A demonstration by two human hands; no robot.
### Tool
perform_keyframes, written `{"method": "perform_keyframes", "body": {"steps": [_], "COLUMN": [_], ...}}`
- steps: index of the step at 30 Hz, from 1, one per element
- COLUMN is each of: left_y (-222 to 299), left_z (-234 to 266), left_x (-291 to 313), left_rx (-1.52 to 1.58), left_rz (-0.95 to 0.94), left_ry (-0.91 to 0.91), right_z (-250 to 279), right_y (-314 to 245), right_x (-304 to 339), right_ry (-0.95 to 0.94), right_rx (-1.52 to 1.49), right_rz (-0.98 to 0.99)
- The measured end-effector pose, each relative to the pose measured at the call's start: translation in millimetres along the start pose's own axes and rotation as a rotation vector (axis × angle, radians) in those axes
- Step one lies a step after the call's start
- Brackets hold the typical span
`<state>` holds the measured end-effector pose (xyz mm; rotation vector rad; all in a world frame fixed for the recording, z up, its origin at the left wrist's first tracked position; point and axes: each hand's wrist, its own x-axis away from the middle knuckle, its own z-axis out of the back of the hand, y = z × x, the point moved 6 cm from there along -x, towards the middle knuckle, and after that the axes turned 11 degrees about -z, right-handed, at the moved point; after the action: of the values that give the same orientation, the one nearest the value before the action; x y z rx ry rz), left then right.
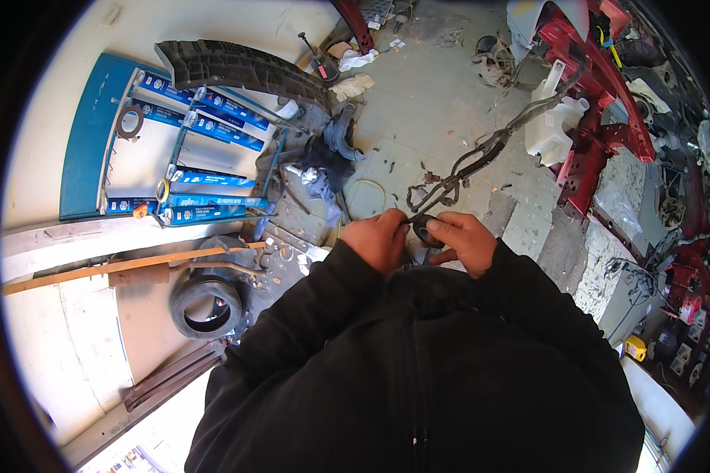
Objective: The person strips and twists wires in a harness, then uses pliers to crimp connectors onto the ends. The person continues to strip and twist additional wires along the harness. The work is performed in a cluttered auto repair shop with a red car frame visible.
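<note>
A dark wiring harness [481, 158] stretches from the red car body at the upper right down to my hands, with several loose strands and connectors near its lower end. My left hand [377, 240] is closed in a pinch on the end of the harness, fingertips pressed together. A black roll of tape [423, 229] sits between the two hands. My right hand [464, 241] grips that roll, its thumb on the near side. The exact spot where tape and wire meet is hidden by my fingers.
A red car front frame [588, 158] with a white plastic reservoir [551, 126] stands at the right. On the left are a blue rack [87, 142] with blue boxes, a black plastic liner [237, 67] and a tire [205, 307]. Debris lies on the grey floor [426, 94].
</note>
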<state>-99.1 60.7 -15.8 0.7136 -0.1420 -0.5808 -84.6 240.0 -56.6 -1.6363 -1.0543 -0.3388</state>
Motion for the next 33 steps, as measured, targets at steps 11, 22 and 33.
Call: {"method": "perform_keyframes", "body": {"steps": [11, 22, 33], "left_y": [-9.3, -29.0, -30.2], "left_z": [-29.3, -52.3, -52.4], "left_x": [-6.8, 12.7, 23.6], "left_rx": [0.013, 0.789, 1.412], "left_rz": [0.032, 0.31, 0.672], "left_ry": [-0.045, 0.055, -0.072], "right_z": [8.5, 15.4, -9.1], "right_y": [39.0, 53.5, 12.7], "right_x": [-25.5, -43.6, -67.0], "right_ry": [0.113, 0.004, -0.248], "right_rx": [0.004, 0.101, -0.393], "right_rz": [-0.137, 0.017, 0.342]}}
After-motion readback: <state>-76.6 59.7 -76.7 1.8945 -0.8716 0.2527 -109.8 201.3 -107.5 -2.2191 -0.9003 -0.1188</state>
